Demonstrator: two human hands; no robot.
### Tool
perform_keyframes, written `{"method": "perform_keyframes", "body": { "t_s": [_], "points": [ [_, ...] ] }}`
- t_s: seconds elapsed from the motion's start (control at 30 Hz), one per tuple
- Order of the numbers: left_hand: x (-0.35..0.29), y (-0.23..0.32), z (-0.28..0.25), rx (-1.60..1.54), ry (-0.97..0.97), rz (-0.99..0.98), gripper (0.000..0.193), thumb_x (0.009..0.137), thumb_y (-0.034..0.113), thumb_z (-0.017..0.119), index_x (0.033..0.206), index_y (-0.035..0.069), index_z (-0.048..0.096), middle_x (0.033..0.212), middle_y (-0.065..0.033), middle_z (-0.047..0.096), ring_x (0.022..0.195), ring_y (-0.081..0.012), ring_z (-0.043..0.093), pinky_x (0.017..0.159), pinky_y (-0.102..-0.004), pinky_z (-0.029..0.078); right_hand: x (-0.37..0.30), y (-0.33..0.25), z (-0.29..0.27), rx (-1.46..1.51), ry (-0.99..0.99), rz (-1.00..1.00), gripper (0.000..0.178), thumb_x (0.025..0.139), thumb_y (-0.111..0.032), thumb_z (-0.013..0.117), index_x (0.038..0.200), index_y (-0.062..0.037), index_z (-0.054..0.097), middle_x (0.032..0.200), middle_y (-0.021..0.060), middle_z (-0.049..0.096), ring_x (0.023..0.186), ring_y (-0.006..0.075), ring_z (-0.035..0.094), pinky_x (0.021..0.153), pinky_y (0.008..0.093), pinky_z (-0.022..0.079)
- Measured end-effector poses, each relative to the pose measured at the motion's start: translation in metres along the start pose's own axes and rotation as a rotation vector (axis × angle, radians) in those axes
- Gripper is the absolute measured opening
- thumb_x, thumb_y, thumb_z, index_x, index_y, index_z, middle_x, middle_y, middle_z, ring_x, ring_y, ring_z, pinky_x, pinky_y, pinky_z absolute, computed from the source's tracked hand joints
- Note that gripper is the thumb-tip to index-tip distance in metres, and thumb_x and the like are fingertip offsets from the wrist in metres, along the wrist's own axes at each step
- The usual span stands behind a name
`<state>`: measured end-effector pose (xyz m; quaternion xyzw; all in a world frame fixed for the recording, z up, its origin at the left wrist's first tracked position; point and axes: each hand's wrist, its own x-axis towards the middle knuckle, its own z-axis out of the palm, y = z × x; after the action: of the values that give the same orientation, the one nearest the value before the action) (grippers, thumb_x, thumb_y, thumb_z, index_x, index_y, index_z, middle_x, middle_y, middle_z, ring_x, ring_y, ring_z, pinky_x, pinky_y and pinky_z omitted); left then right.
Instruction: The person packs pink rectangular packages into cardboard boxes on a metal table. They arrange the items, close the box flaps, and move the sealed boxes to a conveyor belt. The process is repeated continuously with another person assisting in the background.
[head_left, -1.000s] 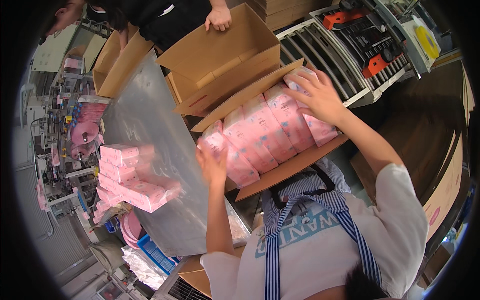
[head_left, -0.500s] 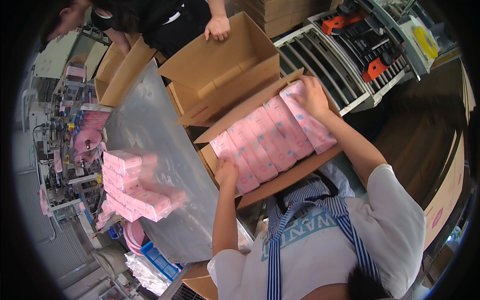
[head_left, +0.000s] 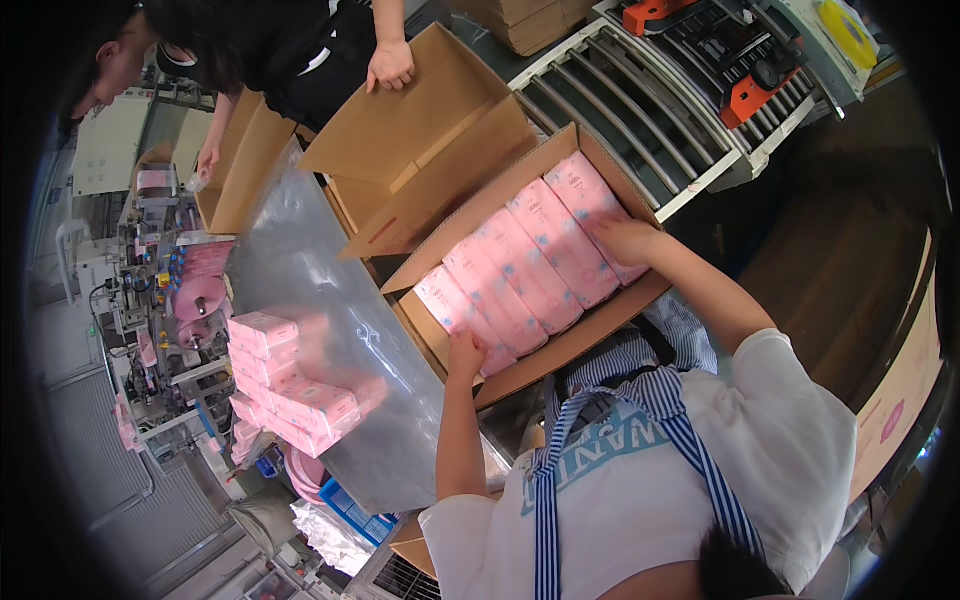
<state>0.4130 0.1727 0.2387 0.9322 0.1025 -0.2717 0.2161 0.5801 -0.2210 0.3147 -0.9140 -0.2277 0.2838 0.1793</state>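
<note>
An open cardboard carton [head_left: 562,358] in front of me holds a row of several pink soft packs [head_left: 515,262] with blue and white print, standing side by side. My left hand [head_left: 466,353] is at the near left end of the row, its partly hidden fingers curled against the edge of the end pack [head_left: 448,300]. Across the row, my right hand [head_left: 624,242] lies on the rightmost pack [head_left: 582,188], fingers stretched over its face and slightly blurred. That pack is down in line with the others.
Another open carton [head_left: 420,110] stands just beyond, with a co-worker's hand [head_left: 391,66] on its rim. A metal table [head_left: 385,440] carries stacked pink packs [head_left: 290,385] at left. Behind them is a machine with pink film rolls [head_left: 200,297]. A roller conveyor [head_left: 640,110] runs at far right.
The rightmost pack, tilted and raised before, now sits lower among the others. My right hand has moved down from its top end onto its face. The co-worker's other hand has come into view.
</note>
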Motion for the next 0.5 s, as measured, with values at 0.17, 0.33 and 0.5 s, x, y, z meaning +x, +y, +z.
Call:
{"method": "perform_keyframes", "body": {
  "t_s": [0.17,0.33,0.5],
  "points": [
    [0.001,0.0,0.005,0.121,0.072,-0.023,0.02,0.076,0.011,0.066,0.087,-0.001,0.055,0.1,-0.0265,0.057,0.103,-0.0417,0.052,0.085,-0.0455,0.046,-0.054,-0.018,-0.068,-0.081,0.641,0.034,0.058,0.074,-0.005,0.061,0.131,-0.0091,0.049,0.134,0.0128,0.048,0.121,0.0324,0.046,0.094,0.0419,0.043],
    [0.017,-0.006,0.013,0.18,0.0,-0.146,0.024,0.077,0.012,0.066,0.094,-0.002,0.057,0.113,-0.0279,0.056,0.114,-0.0412,0.049,0.089,-0.046,0.045,-0.018,0.057,-0.07,0.146,0.296,0.26,0.025,0.077,-0.016,0.058,0.1,-0.0059,0.06,0.087,0.0175,0.066,0.086,0.0365,0.063,0.071,0.0492,0.047],
    [-0.005,0.021,-0.027,0.185,0.247,-0.017,0.038,0.076,0.015,0.069,0.107,-0.003,0.058,0.109,-0.0241,0.06,0.104,-0.0377,0.058,0.087,-0.0424,0.048,-0.033,0.1,-0.101,0.051,0.537,0.369,0.016,0.079,-0.019,0.056,0.09,-0.0095,0.063,0.079,0.0172,0.066,0.078,0.0355,0.065,0.065,0.0475,0.05]
  ]
}}
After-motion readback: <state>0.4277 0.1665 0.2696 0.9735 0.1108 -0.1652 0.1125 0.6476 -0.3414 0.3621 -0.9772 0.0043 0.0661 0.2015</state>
